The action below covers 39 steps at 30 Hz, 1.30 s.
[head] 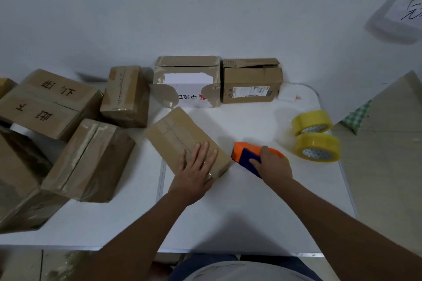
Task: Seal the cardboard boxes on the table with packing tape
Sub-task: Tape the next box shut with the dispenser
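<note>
Step in hand, as judged: taping of the small box [186, 141] at table [251, 207] centre, lying slantwise, seam line along its top. Tape dispenser [249, 155] sits just off the box's near right corner, apparently about to start or just finishing a strip; cannot tell which. No fresh tape clearly visible on the lid.

Left hand [196, 172]: flat on the near end of the box top, fingers straight and spread, pressing down, forearm reaching in from below.

Right hand [272, 164]: fingers curled round the orange-and-blue dispenser, thumb on the blue side, wrist angled toward the box.

Next move probably calls for: dispenser mouth onto the box end, steady pull along the seam, left hand holding the box against sliding.

Two spare yellow tape rolls [316, 138] lie well to the right. Other boxes crowd left and rear.
</note>
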Available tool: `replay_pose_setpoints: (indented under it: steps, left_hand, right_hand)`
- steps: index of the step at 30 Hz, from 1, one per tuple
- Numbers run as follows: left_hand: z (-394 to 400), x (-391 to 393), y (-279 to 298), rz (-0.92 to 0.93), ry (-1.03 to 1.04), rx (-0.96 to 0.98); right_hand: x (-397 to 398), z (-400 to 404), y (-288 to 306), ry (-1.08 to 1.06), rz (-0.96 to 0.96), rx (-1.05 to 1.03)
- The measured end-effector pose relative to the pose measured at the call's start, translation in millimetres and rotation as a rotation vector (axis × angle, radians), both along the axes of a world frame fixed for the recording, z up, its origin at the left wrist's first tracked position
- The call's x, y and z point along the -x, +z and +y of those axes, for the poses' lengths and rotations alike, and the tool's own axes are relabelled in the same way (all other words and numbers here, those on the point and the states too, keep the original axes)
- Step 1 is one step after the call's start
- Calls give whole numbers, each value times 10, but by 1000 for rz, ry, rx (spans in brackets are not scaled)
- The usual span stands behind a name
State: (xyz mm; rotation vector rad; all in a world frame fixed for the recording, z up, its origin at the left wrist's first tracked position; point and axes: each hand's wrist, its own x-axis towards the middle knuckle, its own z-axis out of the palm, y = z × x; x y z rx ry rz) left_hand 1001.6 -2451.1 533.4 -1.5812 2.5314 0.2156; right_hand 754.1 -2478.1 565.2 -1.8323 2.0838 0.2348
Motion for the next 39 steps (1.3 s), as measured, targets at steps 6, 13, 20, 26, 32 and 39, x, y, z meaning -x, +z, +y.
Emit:
replay_pose_setpoints:
  steps: [6, 13, 20, 26, 32, 39]
  left_hand:
    - [36, -418, 200, 44, 0, 24]
    - [227, -571, 12, 56, 173, -141]
    - [235, -564, 11, 14, 147, -107]
    - [234, -646, 20, 9, 84, -95]
    - [94, -898, 62, -20, -115, -79]
    - [138, -841, 65, 113, -249, -73]
  right_hand:
    - [-106, 212, -192, -20, -203, -34]
    - [-760, 559, -15, 65, -763, -118]
    - [-1351, 422, -234, -181, -963, -220]
    - [-1060, 366, -508, -245, -638, -301]
    - [-668, 502, -302, -365, -593, 150]
    - [-324, 310, -380, -325, -445, 80]
